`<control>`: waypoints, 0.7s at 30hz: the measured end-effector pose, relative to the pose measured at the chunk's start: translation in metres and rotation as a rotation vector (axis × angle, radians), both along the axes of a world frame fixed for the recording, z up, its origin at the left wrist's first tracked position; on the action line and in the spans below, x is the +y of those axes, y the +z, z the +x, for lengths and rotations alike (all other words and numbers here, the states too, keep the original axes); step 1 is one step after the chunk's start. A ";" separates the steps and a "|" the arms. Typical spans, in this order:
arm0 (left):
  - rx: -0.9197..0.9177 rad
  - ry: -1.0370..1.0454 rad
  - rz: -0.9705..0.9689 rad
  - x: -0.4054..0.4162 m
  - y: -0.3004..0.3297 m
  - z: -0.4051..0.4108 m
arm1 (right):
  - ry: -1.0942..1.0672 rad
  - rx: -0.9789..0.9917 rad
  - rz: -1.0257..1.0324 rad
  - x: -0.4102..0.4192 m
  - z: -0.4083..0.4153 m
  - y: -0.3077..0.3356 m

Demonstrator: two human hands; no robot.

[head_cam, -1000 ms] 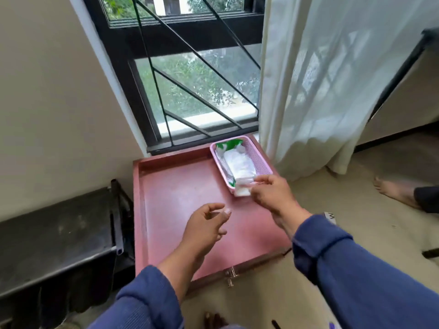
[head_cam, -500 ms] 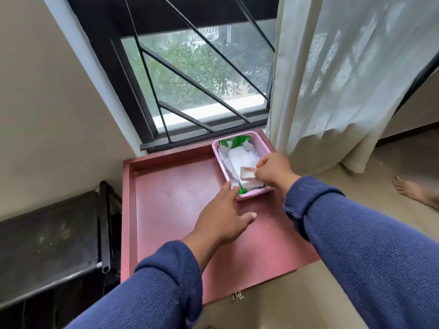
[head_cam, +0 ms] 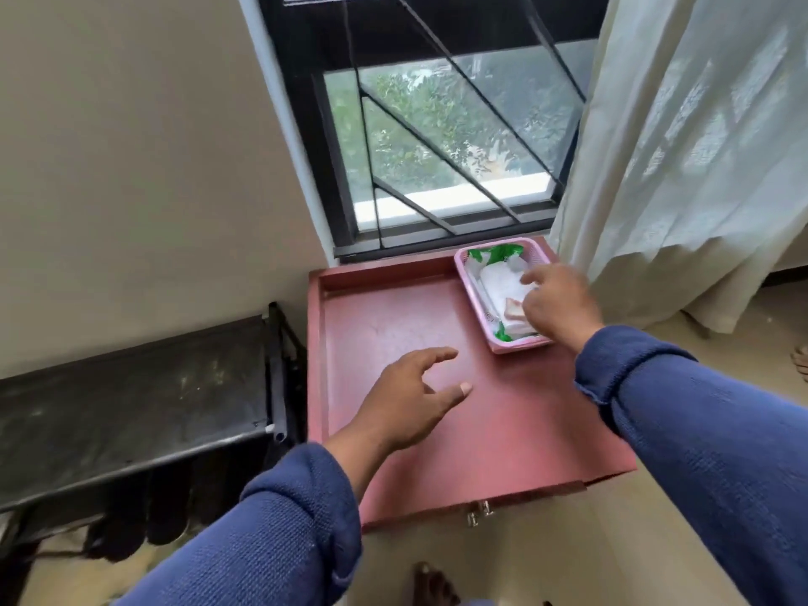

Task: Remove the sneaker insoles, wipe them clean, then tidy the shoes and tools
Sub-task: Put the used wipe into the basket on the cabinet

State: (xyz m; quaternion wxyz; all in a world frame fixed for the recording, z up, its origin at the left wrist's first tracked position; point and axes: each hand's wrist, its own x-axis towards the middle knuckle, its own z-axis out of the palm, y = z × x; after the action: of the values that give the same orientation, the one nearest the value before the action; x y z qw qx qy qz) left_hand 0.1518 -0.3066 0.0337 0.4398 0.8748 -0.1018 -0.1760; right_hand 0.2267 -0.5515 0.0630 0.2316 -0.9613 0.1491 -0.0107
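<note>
- While the person leans over the red table [head_cam: 393, 317] under the window [head_cam: 437, 137], the pink basket [head_cam: 470, 295] sits at the table's far right corner, close to the white curtain [head_cam: 682, 146].
- Inside the basket lies a pack of wipes [head_cam: 498, 279], white with green at its ends, filling most of the tray.
- At the near end of the pack I can see a small folded piece, pale with a brownish edge [head_cam: 512, 306]; what it is I cannot tell.
- Over the basket's right side hovers the right hand [head_cam: 559, 304], knuckles up, forefinger stretched toward the pack, other fingers curled loosely; it is blurred, and I cannot tell whether it grips anything.
- Nearer the middle of the table the left hand [head_cam: 411, 400] hangs just above the red top, fingers spread apart and holding nothing, well apart from the basket.
- Both arms wear blue knitted sleeves [head_cam: 280, 531].
- Left of the table, touching its side, stands a black rack [head_cam: 131, 395] with a dusty top.
- Below the table's front edge shows a small metal latch [head_cam: 478, 511], and a bare foot [head_cam: 433, 586] rests on the pale floor.
- No sneakers or insoles are within my sight.
</note>
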 end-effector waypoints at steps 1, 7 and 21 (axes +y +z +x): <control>-0.011 0.053 -0.003 0.015 0.004 -0.007 | 0.017 -0.044 0.003 0.010 -0.006 0.004; -0.013 0.446 -0.094 0.123 0.009 -0.069 | 0.358 -0.205 0.078 0.129 -0.062 0.028; 0.386 0.986 0.082 0.311 -0.055 -0.242 | 0.831 0.234 0.189 0.377 -0.210 -0.079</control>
State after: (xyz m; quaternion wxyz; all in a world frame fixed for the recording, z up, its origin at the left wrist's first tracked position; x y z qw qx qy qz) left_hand -0.0899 0.0047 -0.0217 0.4464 0.7870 0.4115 -0.1099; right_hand 0.0165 -0.1748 -0.0157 0.2849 -0.9088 -0.2245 0.2061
